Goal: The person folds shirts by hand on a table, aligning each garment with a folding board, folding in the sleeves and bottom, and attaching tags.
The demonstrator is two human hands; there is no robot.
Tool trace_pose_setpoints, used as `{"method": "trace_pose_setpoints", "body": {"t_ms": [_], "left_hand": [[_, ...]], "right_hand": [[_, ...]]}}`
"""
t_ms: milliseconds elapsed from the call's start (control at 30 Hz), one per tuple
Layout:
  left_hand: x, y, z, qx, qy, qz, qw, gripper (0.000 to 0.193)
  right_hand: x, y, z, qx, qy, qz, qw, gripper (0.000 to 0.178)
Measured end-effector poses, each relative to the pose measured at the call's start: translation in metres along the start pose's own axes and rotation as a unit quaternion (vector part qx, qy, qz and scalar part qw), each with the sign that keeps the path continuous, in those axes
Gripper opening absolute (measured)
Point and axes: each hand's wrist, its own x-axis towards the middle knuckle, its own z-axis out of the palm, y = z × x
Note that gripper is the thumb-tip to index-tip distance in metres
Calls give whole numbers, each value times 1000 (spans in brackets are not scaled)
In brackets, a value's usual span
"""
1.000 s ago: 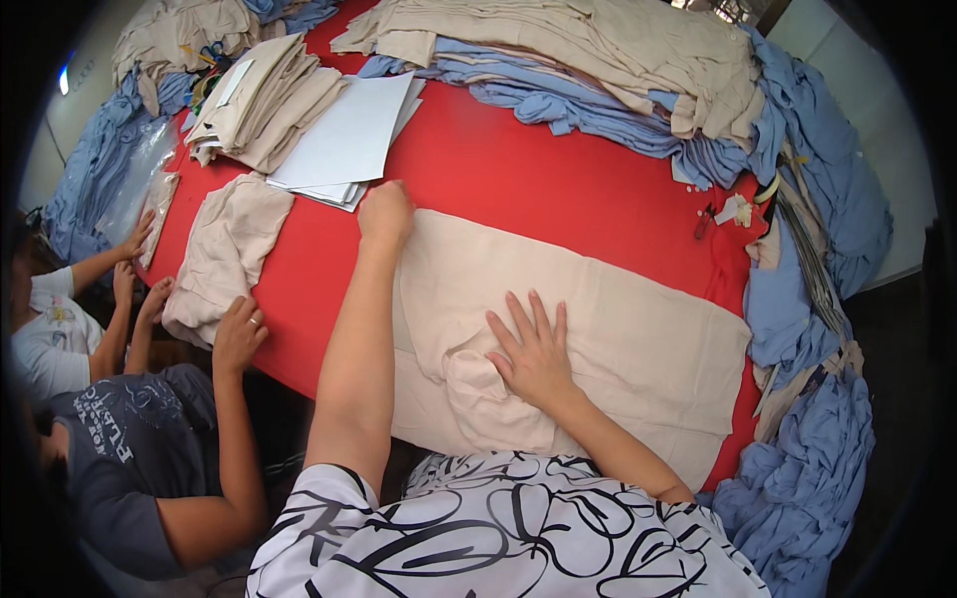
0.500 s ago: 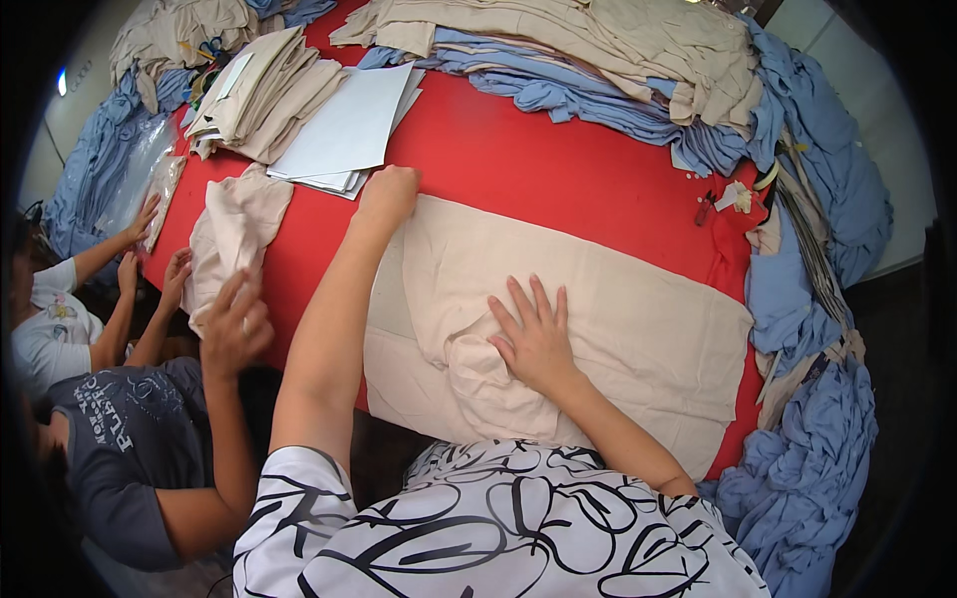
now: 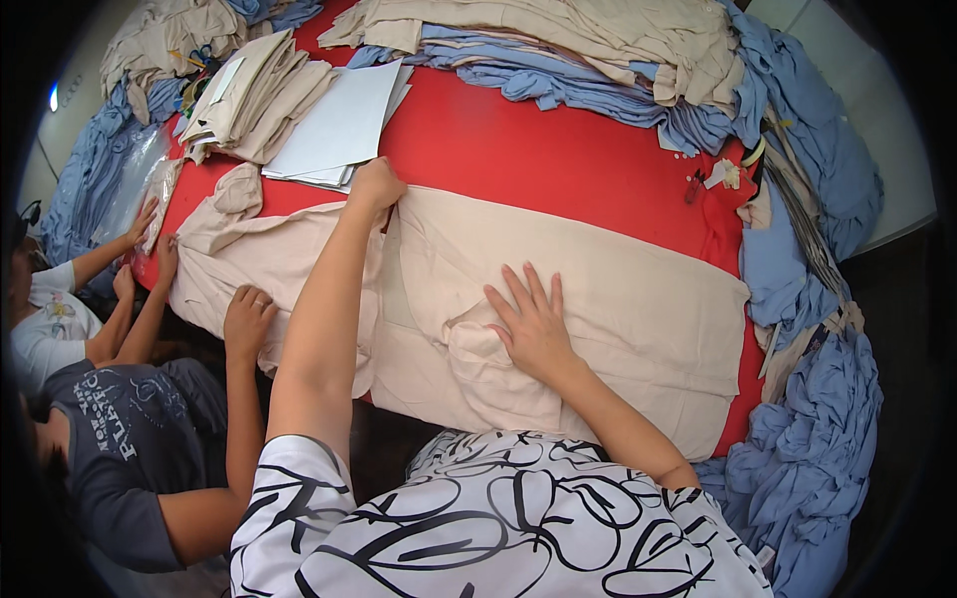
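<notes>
A large beige garment (image 3: 618, 299) lies spread before me on the red tabletop, with a crumpled fold near its front middle. My right hand (image 3: 533, 319) rests flat on it beside that fold, fingers spread. At the garment's far left corner, my left hand (image 3: 377, 186) is closed on its edge; the fingertips are hidden from view. A narrow greyish panel (image 3: 396, 284) shows along the garment's left side, below my left hand. Just past that hand lies a stack of white sheets (image 3: 324, 125).
At left, a co-worker spreads another beige garment (image 3: 279, 244); a second person sits beyond. Folded beige garments (image 3: 259, 95) stand beside the sheets. Heaped blue and beige clothes (image 3: 598, 65) line the far edge, and blue ones (image 3: 807, 429) the right. Small snips (image 3: 694, 187) lie far right.
The co-worker's beige garment at left has been spread wider, toward my left arm, and that person's near hand has come down onto it. My own hands stay in nearly the same places.
</notes>
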Motion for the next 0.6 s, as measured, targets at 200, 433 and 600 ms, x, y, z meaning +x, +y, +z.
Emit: {"method": "trace_pose_setpoints", "body": {"t_ms": [200, 433, 600], "left_hand": [[-33, -12, -1, 101, 79, 108, 986, 35], [-182, 0, 9, 75, -162, 361, 915, 74], [-186, -27, 22, -3, -108, 340, 934, 65]], "right_hand": [[-2, -3, 1, -17, -19, -23, 999, 54], [-6, 9, 2, 33, 45, -6, 998, 50], [-57, -12, -40, 153, 15, 145, 977, 35]]}}
